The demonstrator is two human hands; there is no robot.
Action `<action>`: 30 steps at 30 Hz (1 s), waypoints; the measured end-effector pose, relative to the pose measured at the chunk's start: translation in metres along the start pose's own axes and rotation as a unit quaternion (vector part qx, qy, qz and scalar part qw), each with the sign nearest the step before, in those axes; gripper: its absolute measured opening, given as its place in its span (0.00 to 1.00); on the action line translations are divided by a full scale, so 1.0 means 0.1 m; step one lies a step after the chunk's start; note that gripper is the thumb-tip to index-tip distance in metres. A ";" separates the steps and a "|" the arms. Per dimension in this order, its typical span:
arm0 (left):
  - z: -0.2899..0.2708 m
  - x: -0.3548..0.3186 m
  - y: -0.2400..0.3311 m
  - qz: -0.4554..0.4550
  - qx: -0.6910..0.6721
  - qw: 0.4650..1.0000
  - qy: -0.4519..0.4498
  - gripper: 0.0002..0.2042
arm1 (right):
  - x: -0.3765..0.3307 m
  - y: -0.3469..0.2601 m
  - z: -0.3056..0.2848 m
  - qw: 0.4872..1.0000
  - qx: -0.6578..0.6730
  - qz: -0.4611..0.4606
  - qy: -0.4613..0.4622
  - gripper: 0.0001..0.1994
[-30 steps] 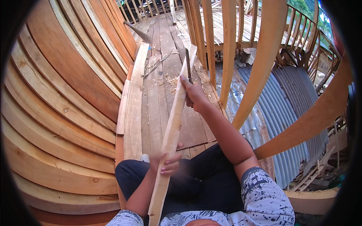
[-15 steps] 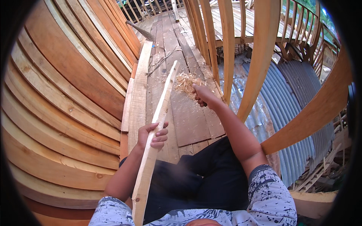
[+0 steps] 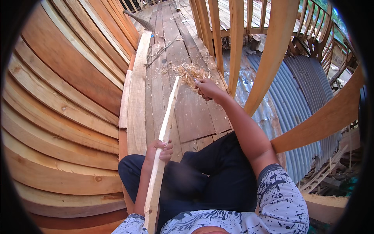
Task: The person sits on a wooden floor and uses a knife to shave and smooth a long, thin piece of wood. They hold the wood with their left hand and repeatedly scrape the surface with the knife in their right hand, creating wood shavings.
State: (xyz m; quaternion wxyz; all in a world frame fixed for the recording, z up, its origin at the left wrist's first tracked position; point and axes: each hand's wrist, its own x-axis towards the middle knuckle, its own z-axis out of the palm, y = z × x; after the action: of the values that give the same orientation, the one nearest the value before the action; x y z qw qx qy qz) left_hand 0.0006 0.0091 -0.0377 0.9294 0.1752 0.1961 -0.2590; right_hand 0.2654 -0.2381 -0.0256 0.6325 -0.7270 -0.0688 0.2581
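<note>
A long, pale wooden stick [image 3: 167,117] slants from my lap up toward the middle, its far part whittled to a narrower end. Around its lower half the fingers of my left hand [image 3: 160,151] are wrapped. My right hand [image 3: 210,90] is closed, just right of the stick's far tip and apart from it. What its curled fingers hold is too unclear to name. Beyond that hand, a heap of curled wood shavings [image 3: 187,73] lies on the plank floor [image 3: 194,117].
Stacked boards [image 3: 66,78] lean along my left. Upright wooden posts [image 3: 235,50] and a curved timber [image 3: 319,121] stand at my right, beside corrugated metal sheets [image 3: 292,93] lower down. A broom [image 3: 142,21] and a thin twig [image 3: 161,51] lie farther along the floor.
The stick and my left hand have come back toward me a little. My right hand has shifted slightly up and left in view, closer to the stick's tip. The whole view has tilted slightly.
</note>
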 end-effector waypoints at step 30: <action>0.07 -0.85 0.37 0.053 0.188 0.972 0.128 0.23 | -0.05 0.07 0.04 1.000 -0.001 -0.003 -0.004 0.17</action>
State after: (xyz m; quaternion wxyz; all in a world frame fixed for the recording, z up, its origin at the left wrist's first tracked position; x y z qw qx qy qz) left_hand -0.0440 0.0708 0.0148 0.8594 0.3885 0.2515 -0.2173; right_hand 0.2580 -0.2382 -0.0308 0.6321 -0.7264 -0.0738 0.2593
